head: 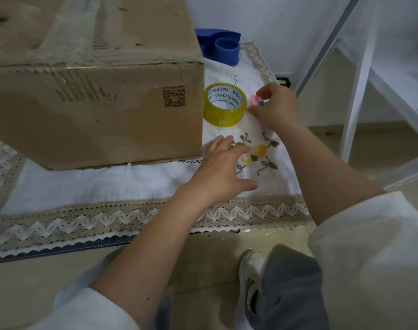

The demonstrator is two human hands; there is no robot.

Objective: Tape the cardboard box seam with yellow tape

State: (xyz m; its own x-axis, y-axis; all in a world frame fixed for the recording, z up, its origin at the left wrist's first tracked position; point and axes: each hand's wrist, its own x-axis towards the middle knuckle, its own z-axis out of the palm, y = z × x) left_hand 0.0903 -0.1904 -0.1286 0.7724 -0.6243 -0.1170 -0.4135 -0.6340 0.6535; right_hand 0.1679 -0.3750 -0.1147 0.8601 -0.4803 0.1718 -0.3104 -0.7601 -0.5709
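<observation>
Head view | right hand (pixel 274 108) pinches small pink cutter (pixel 257 101), ready for tape roll (pixel 225 104) | left hand (pixel 223 167) spread, reaching toward it beside box (pixel 96 91)

A white cloth (pixel 84 184) with a lace zigzag border covers the surface, embroidered with fruit and leaves (pixel 258 151) towards its right edge. A blue plastic holder (pixel 223 47) stands at the far right corner. White metal frame bars (pixel 360 91) rise beside the surface, over a beige floor (pixel 215 263).
</observation>
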